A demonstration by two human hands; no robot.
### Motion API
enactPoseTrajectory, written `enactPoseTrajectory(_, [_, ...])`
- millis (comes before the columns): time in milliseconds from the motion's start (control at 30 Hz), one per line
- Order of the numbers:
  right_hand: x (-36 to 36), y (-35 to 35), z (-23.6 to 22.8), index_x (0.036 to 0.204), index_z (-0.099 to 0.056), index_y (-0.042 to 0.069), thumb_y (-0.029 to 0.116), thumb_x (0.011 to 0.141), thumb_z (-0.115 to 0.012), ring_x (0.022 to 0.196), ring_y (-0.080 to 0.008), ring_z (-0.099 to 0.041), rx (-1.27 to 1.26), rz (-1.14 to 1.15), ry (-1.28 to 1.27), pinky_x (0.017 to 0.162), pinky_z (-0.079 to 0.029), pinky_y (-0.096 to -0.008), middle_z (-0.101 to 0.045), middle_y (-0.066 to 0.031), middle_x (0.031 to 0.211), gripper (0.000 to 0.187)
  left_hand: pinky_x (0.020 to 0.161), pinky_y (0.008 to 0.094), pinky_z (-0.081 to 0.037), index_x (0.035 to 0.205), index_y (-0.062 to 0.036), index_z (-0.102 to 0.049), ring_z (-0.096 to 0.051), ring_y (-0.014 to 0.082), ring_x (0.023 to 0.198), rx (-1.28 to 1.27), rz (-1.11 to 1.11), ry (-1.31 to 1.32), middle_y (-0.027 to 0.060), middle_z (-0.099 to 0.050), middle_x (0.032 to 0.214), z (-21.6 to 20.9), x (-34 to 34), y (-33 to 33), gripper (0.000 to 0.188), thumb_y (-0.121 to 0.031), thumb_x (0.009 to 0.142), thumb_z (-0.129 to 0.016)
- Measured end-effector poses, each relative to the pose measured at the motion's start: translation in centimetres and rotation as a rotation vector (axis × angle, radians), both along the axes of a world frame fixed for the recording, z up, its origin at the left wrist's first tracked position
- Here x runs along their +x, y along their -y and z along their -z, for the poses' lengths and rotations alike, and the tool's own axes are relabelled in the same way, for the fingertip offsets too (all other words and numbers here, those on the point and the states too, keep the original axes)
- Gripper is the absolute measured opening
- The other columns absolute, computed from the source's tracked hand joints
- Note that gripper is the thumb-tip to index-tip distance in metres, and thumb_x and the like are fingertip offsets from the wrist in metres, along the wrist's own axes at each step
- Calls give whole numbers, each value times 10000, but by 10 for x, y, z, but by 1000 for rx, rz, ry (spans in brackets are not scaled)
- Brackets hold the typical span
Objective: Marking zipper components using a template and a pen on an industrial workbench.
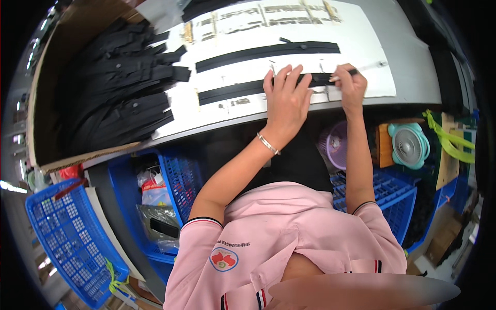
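A black fabric strip [232, 92] lies lengthwise on a white marked board [181, 120] on the worktable. My left hand [287, 101] rests with spread fingers over the middle of this strip, its fingertips pressing on or just beyond it. At the strip's right end, my right hand [353, 90] is closed around a slim pen-like tool [354, 72] with a dark end. The tool's pale tip points left and touches or nearly touches the strip; I cannot tell which. Farther back on the board is a second black fabric strip [268, 54], with no hand on it.
On the left of the table stands a cardboard box [44, 98] with many black strips [116, 67] spilling out. Below are blue baskets [77, 243], a purple basket [336, 147] and a small turquoise fan [409, 145]. The table's front edge runs just under my wrists.
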State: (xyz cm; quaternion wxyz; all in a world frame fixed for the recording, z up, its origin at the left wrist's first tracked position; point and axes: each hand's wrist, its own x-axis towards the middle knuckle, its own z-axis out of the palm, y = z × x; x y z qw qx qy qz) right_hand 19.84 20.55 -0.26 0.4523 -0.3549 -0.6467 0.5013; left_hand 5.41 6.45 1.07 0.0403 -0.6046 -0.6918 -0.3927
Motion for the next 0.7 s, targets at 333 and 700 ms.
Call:
enactPoseTrajectory(333, [-11,5,-2,865,-722,-1,122,999,-636,660,-75,-597,61,95,-90,630,-481,-216,-696,-43,811,201,1155,634,-264,1317,-101,-654,-481,328,1344,-153,62,-43,120,-561,1431,8,-71,-46,390,-259,961,-665])
enactPoseTrajectory(700, [-9,3,-3,884,-734,17,168,1004,-654,663,-49,-572,27,113,31,593,-416,-204,-693,-20,792,208,1193,659,-174,1213,-91,-677,-450,312,1401,-158,-509,-467,87,-589,1379,2,-202,77,329,-73,885,-665])
